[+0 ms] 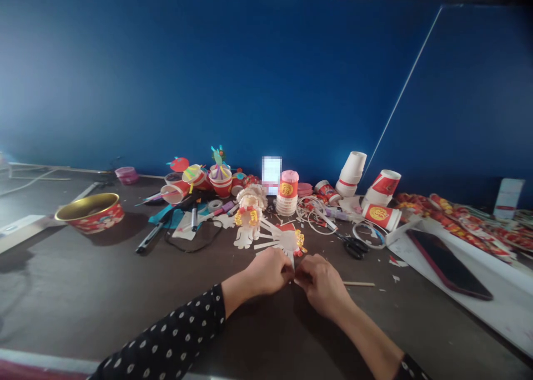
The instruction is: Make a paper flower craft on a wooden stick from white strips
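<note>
A paper cup cut into splayed strips [287, 240] lies on the dark table, its white inside facing up and red and yellow showing at its edge. At its near side my left hand [268, 272] is closed in a pinch on one white strip. My right hand [322, 283] meets it there, fingers pinched at the end of the same strip; the fingertips partly hide it. Just left of the cut cup stands a curled paper cup figure [249, 216] in white, red and yellow. A thin wooden stick [358, 284] lies to the right of my right hand.
Black scissors [355, 247] lie right of the cup among paper scraps. Behind are a cup stack [287, 199], more cups [351, 175] and decorated cups [220, 180]. A gold-lined bowl [89, 213] and a utility knife [153, 237] sit left. A phone [449, 263] rests on a white tray [416, 252].
</note>
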Motion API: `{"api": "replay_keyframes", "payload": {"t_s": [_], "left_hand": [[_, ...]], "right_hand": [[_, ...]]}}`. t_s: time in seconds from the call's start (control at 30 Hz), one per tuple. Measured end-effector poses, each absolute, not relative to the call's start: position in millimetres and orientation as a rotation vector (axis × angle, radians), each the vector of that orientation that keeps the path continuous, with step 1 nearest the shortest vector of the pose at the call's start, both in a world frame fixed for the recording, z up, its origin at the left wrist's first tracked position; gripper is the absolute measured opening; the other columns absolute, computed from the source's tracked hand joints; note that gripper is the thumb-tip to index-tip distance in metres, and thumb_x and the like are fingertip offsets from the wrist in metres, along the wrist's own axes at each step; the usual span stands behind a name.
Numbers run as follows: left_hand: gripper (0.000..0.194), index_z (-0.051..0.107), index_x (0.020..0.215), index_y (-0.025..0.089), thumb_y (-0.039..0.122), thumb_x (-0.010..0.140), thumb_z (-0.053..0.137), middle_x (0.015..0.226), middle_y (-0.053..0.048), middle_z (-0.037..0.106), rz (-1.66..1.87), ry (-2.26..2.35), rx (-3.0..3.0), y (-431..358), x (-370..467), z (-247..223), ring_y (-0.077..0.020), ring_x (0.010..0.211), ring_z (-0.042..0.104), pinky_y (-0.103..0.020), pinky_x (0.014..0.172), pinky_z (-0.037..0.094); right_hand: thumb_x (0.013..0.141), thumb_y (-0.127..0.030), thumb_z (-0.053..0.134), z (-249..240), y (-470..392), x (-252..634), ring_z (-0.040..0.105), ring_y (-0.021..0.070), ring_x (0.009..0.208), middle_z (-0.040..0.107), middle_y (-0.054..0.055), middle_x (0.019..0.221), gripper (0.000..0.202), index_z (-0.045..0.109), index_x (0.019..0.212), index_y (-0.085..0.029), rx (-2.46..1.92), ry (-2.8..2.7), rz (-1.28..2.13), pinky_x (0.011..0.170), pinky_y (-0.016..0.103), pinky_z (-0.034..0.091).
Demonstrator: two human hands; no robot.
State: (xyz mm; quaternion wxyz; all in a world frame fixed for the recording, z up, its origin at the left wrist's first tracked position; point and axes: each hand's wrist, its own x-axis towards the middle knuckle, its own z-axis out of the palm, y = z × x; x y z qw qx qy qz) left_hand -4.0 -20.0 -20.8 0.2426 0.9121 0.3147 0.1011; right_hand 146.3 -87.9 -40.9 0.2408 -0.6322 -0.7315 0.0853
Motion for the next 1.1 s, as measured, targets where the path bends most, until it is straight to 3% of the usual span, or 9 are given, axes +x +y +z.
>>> {"api": "replay_keyframes", "payload": {"t_s": [0.4,0.77,1.1], "left_hand": [[0.017,0.071,0.072,0.016,0.014,0.066,0.055,0.065,-0.003,0.067,0.246,0.940,2.451,-19.9,-0.7,-22.8,-0.0152,0.062,0.057,-0.021,0.058,0.040],[0.023,0.072,0.071,0.017,0.014,0.063,0.050,0.066,-0.003,0.067,0.212,0.991,2.451,-19.0,3.3,-27.0,-0.0140,0.062,0.056,-0.020,0.057,0.040],[0.024,0.071,0.071,0.016,0.014,0.065,0.048,0.069,-0.005,0.068,0.267,1.071,2.441,-24.9,3.4,-25.1,-0.0162,0.065,0.059,-0.022,0.058,0.041]], "right_hand": [[0.074,-0.010,0.055,-38.4,-89.8,141.4,0.053,0.0155,0.076,0.061,0.000,0.074,0.014,0.060,0.069,-0.021,-1.829,-1.943,0.204,0.067,0.025,0.034],[0.087,-0.017,0.047,-40.7,-107.8,144.0,0.055,0.0155,0.076,0.065,0.000,0.077,0.021,0.066,0.080,-0.024,-1.711,-2.175,-0.099,0.076,0.030,0.029],[0.084,-0.013,0.047,-40.1,-109.5,137.4,0.049,0.0189,0.080,0.062,0.003,0.078,0.020,0.063,0.077,-0.022,-1.656,-2.371,-0.287,0.076,0.034,0.030]]}}
